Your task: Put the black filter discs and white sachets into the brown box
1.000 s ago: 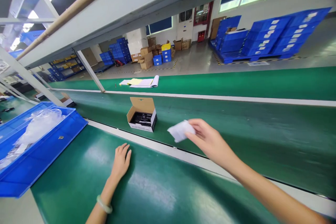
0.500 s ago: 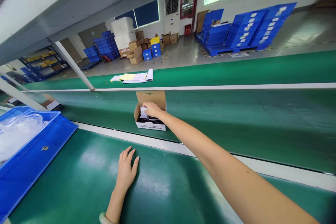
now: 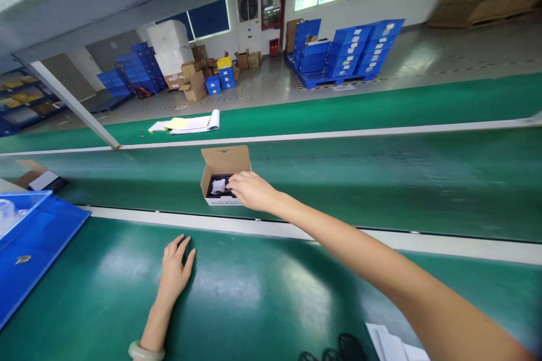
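Resting flat, fingers spread, on the green bench — left hand; right hand loosely open, empty, over the open carton.

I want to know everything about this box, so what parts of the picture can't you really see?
- Head view: the box's black contents are mostly hidden by the right hand and a white packet.
- The print on the box front is too small to read.
- The blue bin is cut off by the left edge.
- The dark things are cut off at the bottom edge.
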`<state>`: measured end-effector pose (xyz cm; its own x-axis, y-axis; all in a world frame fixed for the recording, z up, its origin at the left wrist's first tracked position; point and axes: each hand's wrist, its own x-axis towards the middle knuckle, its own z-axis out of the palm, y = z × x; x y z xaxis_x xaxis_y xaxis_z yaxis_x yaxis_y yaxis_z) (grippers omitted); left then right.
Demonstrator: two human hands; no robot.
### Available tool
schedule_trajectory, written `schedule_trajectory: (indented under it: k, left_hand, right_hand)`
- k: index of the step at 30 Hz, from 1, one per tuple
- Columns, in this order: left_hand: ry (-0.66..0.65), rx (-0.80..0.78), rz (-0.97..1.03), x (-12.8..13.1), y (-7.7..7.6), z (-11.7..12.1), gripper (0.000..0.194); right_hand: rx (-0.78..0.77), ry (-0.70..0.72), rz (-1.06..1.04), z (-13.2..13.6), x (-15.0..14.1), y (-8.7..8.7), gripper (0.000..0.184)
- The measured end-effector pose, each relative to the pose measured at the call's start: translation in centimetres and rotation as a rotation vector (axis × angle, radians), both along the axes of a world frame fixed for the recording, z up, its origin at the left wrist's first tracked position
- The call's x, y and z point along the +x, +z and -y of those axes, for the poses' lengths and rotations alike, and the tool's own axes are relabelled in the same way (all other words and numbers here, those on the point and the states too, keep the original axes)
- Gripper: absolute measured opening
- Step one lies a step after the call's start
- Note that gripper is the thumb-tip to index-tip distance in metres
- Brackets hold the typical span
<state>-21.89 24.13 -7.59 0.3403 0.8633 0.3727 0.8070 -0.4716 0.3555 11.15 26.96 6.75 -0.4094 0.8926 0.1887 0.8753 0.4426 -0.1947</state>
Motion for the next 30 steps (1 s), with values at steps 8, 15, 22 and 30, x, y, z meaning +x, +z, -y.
schedule_trajectory:
  k: [8,15,22,30]
  left_hand:
    - [-0.142,-0.017,0.057,5.2,2.1,3.0,0.041]
    - [-0.796,-0.483,-0.201,14.7,5.4,14.3,0.058]
    - [-0.715,-0.665,-0.131,15.0,5.6,17.4,0.029]
    - [-0.21,-1.362,1.053,15.9,8.1,22.2,0.031]
  right_hand:
    - [0.048,-0.224,-0.267,25.2,14.3,-4.3,0.027]
    - [-0.065,-0.581,-0.241,39.0,12.5,-7.9,0.031]
    - [-0.08,-0.795,-0.11,38.8,5.3,-11.1,0.031]
    - [-0.192,-0.91,-0.244,40.1,7.3,-11.5,0.029]
